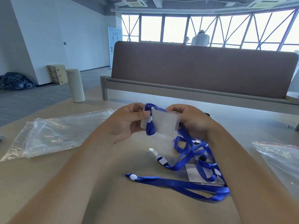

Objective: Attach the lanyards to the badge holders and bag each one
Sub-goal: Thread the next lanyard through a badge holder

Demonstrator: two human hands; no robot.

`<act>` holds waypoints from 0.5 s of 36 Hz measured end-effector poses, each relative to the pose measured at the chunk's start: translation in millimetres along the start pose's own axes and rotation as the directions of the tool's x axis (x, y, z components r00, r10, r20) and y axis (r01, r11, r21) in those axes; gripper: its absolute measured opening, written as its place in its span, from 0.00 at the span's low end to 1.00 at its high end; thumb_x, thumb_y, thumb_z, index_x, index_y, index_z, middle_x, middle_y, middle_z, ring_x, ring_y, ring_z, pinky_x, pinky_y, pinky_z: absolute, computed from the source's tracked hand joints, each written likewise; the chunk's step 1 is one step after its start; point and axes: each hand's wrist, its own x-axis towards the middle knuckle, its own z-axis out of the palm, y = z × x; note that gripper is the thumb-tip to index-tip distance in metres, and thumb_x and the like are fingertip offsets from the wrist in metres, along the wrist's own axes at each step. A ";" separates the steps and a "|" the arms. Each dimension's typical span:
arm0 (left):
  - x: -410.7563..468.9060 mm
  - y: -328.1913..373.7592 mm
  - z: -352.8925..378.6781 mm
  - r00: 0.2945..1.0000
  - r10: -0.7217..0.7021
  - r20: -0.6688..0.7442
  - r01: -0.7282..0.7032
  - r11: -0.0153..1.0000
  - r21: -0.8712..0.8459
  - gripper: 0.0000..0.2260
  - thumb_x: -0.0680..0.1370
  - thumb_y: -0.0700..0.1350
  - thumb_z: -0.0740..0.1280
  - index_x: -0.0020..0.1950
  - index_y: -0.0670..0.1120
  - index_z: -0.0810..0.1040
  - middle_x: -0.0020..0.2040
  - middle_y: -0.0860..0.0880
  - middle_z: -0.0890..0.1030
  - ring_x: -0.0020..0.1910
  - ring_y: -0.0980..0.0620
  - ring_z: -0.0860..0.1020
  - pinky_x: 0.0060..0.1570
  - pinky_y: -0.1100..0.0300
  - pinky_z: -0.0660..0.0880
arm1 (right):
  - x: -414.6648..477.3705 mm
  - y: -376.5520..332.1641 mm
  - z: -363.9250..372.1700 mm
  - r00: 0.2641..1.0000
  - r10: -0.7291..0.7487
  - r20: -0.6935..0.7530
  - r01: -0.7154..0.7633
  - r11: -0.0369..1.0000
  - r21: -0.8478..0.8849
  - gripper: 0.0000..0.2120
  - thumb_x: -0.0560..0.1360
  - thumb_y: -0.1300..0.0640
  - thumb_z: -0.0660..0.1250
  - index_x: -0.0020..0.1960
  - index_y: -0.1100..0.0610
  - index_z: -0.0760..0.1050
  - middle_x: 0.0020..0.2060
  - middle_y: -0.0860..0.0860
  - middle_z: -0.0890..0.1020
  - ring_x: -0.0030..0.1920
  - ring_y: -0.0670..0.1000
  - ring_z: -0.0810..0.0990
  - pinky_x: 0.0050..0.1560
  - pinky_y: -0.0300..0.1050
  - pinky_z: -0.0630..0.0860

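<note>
A clear badge holder (165,122) is held up above the table between both hands. My left hand (127,122) pinches its left edge and my right hand (192,122) grips its right edge. A blue lanyard (149,126) loops over the holder's front and trails down to a tangle of blue lanyards (192,159) on the table. Another blue lanyard with a white bead (178,183) lies flat nearer to me. A second badge holder (194,175) lies under the tangle.
Clear zip bags (56,131) lie on the beige table to the left, and another bag (281,159) lies at the right. A grey roll (76,85) stands at the far left edge. A brown divider panel (202,68) runs across the back.
</note>
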 end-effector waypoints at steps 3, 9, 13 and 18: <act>4.0 -1.6 0.4 0.995 0.022 -0.093 -0.039 0.982 -0.183 0.09 0.69 0.40 0.70 0.49 0.43 0.77 0.44 0.46 0.84 0.42 0.48 0.82 0.46 0.54 0.82 | 6.2 8.2 4.2 0.999 0.022 -0.038 -0.022 1.000 0.022 0.10 0.74 0.73 0.60 0.51 0.69 0.78 0.33 0.57 0.77 0.28 0.49 0.64 0.29 0.39 0.62; 10.9 -8.4 0.3 0.950 0.020 -0.310 -0.137 0.924 -0.358 0.02 0.78 0.36 0.67 0.48 0.43 0.78 0.50 0.43 0.83 0.47 0.47 0.84 0.49 0.54 0.83 | 10.5 13.5 17.9 0.991 0.048 -0.124 -0.065 0.988 -0.138 0.07 0.77 0.53 0.70 0.47 0.56 0.84 0.37 0.53 0.82 0.30 0.48 0.67 0.31 0.40 0.65; 12.8 -11.1 -1.2 0.899 -0.011 -0.438 -0.181 0.901 -0.394 0.03 0.79 0.37 0.67 0.51 0.43 0.76 0.54 0.42 0.83 0.54 0.43 0.83 0.51 0.50 0.82 | 9.5 16.3 32.2 0.993 0.048 -0.103 -0.073 0.964 -0.255 0.10 0.80 0.54 0.63 0.50 0.52 0.84 0.37 0.50 0.83 0.31 0.47 0.69 0.34 0.40 0.68; 14.7 -10.5 -7.0 0.814 0.014 -0.581 -0.235 0.922 -0.307 0.04 0.80 0.37 0.67 0.51 0.45 0.76 0.48 0.45 0.83 0.43 0.48 0.84 0.46 0.51 0.83 | 7.3 12.1 44.9 0.992 0.114 -0.050 -0.125 0.922 -0.367 0.13 0.82 0.55 0.60 0.52 0.53 0.83 0.38 0.50 0.85 0.31 0.46 0.72 0.35 0.38 0.71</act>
